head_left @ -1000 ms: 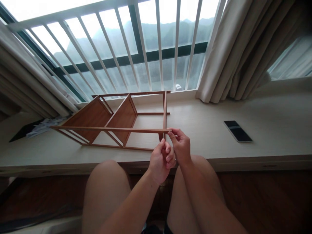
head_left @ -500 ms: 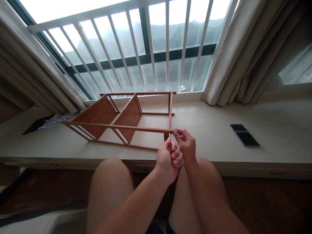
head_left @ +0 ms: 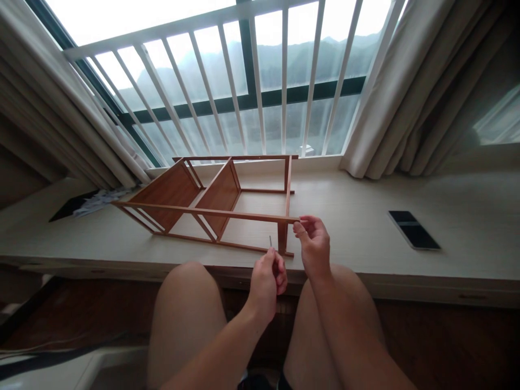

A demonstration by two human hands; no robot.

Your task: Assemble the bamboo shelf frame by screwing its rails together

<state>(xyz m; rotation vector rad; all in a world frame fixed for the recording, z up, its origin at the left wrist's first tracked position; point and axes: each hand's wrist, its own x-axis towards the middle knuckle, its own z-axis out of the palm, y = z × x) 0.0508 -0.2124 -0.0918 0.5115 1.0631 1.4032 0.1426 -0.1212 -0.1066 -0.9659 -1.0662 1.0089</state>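
Note:
A brown wooden shelf frame (head_left: 170, 189) lies on its side on the pale window ledge, its legs pointing right. Below its near right corner, my left hand (head_left: 266, 284) is closed around a thin metal hex key (head_left: 270, 241). Only the key's straight shaft shows, pointing up and clear of the wood; the rest is hidden in the fingers. My right hand (head_left: 317, 246) pinches the right end of the upper near rail (head_left: 247, 216) between thumb and fingers.
A dark phone (head_left: 414, 230) lies on the ledge (head_left: 349, 227) to the right. Crumpled clear plastic (head_left: 99, 200) and a dark flat item (head_left: 69, 207) are at the left. Behind the frame stand white window bars (head_left: 284, 81), with curtains (head_left: 390, 97) on both sides. My knees are against the ledge's front edge.
My left hand has drawn the hex key away from the corner, down and to the left. My right hand stays at the rail end. The view has shifted slightly.

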